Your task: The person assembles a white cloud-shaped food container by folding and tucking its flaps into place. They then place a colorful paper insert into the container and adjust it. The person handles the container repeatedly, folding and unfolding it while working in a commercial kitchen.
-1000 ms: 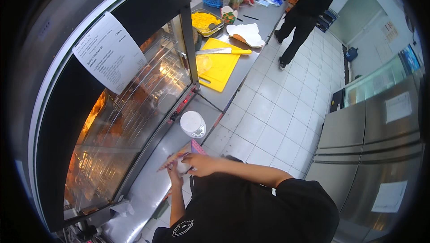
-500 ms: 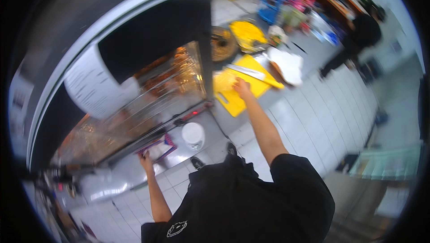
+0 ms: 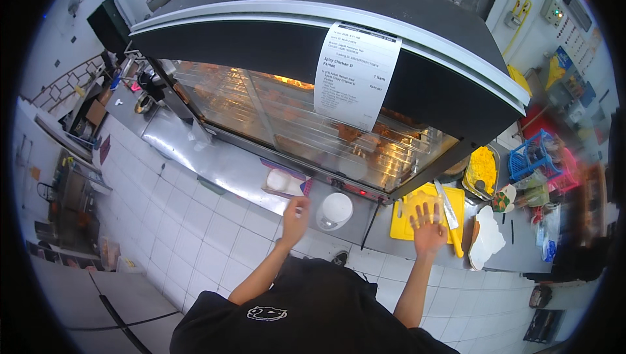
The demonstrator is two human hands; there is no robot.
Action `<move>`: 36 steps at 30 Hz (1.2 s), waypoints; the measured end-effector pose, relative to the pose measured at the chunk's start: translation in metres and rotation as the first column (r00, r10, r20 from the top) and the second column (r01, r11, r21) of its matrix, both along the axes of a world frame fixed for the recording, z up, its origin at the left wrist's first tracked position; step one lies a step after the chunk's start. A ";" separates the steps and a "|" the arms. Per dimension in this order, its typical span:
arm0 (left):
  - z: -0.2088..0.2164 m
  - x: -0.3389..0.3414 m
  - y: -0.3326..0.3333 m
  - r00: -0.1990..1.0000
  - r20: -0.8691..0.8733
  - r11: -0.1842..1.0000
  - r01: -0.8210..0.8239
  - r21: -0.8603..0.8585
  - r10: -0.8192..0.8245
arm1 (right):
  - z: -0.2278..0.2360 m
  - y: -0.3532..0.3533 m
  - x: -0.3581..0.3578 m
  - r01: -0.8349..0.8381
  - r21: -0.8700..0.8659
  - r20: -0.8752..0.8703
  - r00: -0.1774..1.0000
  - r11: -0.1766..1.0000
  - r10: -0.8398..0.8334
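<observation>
My left hand (image 3: pixel 295 221) is just in front of an open paper box (image 3: pixel 283 181) with a white rounded mound of food, perhaps rice, in it. Its fingers are loosely bent, a small gap shows at the thumb, and I see nothing in them. Over the yellow cutting board (image 3: pixel 402 227) my right hand (image 3: pixel 429 231) is spread, palm showing. Thin clear plastic (image 3: pixel 417 205) lies around its fingertips; whether it covers them I cannot tell. Beside this hand a knife (image 3: pixel 448 207) with a yellow handle rests on the board. A white round tub (image 3: pixel 336 209) stands between my hands.
A glass-fronted warming cabinet (image 3: pixel 261 103) with fried food stands behind the steel counter (image 3: pixel 228 175); a printed slip (image 3: pixel 357 73) hangs on its front. Right of the board are white paper (image 3: pixel 489 240), a container of yellow food (image 3: pixel 481 170) and a blue basket (image 3: pixel 531 155).
My view has turned toward the cabinet. The left hand has left the box's corner and come back toward me. The right hand's fingers have spread out over the board.
</observation>
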State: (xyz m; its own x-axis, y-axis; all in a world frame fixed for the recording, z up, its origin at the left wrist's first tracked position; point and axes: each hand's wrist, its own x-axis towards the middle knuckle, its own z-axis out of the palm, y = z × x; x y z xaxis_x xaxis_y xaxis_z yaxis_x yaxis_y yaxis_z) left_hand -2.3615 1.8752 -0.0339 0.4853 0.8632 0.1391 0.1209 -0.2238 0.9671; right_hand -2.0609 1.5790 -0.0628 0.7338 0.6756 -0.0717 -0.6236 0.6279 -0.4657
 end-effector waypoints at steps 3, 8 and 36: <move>0.034 0.026 -0.045 0.934 0.080 0.935 0.352 -0.048 -0.348 | 0.035 0.017 -0.068 -0.011 -0.007 0.060 0.998 1.000 0.011; 0.079 0.051 -0.084 0.872 -0.113 0.742 0.467 0.481 -0.476 | 0.061 0.082 -0.164 0.017 -0.073 0.104 0.995 0.997 -0.009; 0.068 -0.128 0.056 0.476 -0.218 0.438 0.876 0.202 -0.852 | -0.022 0.240 -0.303 0.156 -0.409 0.638 0.753 0.899 0.160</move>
